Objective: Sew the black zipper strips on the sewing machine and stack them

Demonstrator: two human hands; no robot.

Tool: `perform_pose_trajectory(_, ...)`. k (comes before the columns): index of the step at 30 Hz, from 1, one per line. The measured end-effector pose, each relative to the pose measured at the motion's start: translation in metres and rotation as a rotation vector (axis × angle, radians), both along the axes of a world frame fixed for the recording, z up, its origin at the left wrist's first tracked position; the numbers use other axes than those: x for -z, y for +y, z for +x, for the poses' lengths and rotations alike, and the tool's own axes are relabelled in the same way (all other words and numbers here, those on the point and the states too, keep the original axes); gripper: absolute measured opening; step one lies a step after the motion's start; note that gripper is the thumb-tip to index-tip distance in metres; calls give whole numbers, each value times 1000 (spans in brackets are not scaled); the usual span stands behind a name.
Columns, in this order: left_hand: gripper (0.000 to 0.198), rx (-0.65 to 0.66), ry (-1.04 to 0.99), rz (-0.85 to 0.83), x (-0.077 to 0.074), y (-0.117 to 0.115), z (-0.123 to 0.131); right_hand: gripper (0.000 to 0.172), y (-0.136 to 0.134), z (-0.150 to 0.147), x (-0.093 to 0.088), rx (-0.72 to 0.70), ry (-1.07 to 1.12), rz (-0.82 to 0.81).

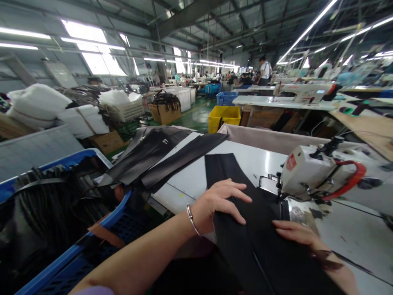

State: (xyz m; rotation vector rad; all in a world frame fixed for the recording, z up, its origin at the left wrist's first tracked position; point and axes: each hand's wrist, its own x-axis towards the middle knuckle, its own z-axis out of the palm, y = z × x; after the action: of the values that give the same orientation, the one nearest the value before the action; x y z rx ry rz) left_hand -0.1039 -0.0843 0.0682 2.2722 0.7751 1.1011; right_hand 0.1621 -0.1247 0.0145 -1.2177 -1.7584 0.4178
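A long black leather-like panel (260, 229) lies over the white sewing table and runs under the needle area of a sewing machine (307, 172). My left hand (225, 200) rests on top of this panel with its fingers spread, a silver bracelet at the wrist. Along the panel's right edge, just in front of the presser foot, lies my right hand (296, 233), its visible fingers stretched out and touching the material. The rest of that hand's fingers are hard to make out. A raised seam or slit shows along the panel's middle.
More black panels (153, 149) are piled at the table's left end. Beside my left arm stands a blue basket (123, 205) stuffed with dark pieces. Beyond the table are a yellow crate (224, 116), another sewing machine (303, 92) and a standing person (264, 71).
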Motion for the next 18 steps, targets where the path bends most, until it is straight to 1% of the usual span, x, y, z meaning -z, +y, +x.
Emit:
perform_pose_trajectory(1, 23, -122, -50, -63, 7, 1, -6, 27, 3, -2, 4, -51, -26, 12)
perform_pose_trajectory(2, 26, -262, -124, -185, 16, 1, -14, 23, 5, -4, 9, -84, -49, 10)
perform_pose_trajectory(3, 35, -390, -202, -352, 28, -2, -22, 19, 7, -8, 15, -107, -75, -2)
perform_pose_trajectory(4, 45, -473, -261, -543, 40, -7, -31, 17, 8, -11, 21, -126, -107, -11)
perform_pose_trajectory(5, 56, -497, -303, -734, 52, -13, -39, 16, 10, -15, 28, -153, -139, -17)
perform_pose_trajectory(6, 63, -469, -319, -886, 62, -21, -46, 16, 12, -18, 34, -186, -169, -23)
perform_pose_trajectory(7, 68, -409, -283, -967, 69, -28, -50, 17, 14, -21, 40, -214, -197, -26)
perform_pose_trajectory(8, 69, -338, -198, -974, 73, -35, -53, 18, 17, -23, 46, -240, -224, -23)
perform_pose_trajectory(9, 64, -282, -92, -931, 75, -39, -54, 21, 21, -24, 52, -265, -251, -16)
perform_pose_trajectory(10, 56, -252, 12, -874, 75, -40, -54, 23, 24, -25, 56, -285, -278, -4)
perform_pose_trajectory(11, 46, -258, 106, -809, 74, -36, -54, 25, 29, -26, 61, -294, -301, 11)
perform_pose_trajectory(12, 36, -297, 175, -749, 70, -27, -55, 26, 33, -26, 64, -292, -318, 25)
perform_pose_trajectory(13, 28, -350, 214, -709, 66, -14, -59, 25, 38, -25, 67, -282, -325, 38)
perform_pose_trajectory(15, 17, -496, 252, -629, 54, 23, -77, 27, 46, -22, 72, -245, -322, 50)
perform_pose_trajectory(16, 16, -578, 270, -582, 46, 44, -91, 30, 49, -20, 74, -232, -316, 43)
perform_pose_trajectory(18, 18, -750, 294, -493, 26, 83, -127, 32, 52, -14, 79, -228, -308, 2)
